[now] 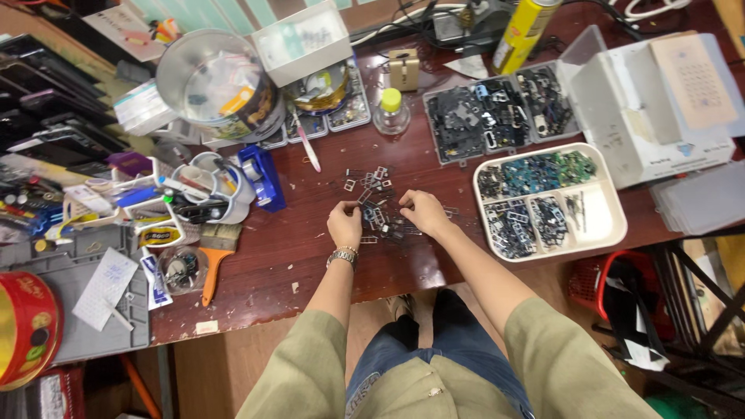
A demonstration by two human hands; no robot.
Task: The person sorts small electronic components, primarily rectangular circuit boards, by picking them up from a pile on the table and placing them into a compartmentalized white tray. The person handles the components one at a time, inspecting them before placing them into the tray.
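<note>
Hands sorting small metal frames on the counter

Left hand (pixel 344 223) and right hand (pixel 421 211) pinch narrowly among the metal frames (pixel 372 194), scattered without common axis left of the white tray (pixel 613 203); bare counter (pixel 272 256) reaches its near edge.

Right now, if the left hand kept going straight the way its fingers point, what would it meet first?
The left hand points away from the body and slightly right, so it would probably first meet the small metal frames scattered on the table; depth is unclear.

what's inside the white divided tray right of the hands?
The white divided tray holds sorted small parts: green-blue pieces in the top section, dark metal bits lower left; its right compartment looks nearly bare. Anything under the piles is hidden.
</note>
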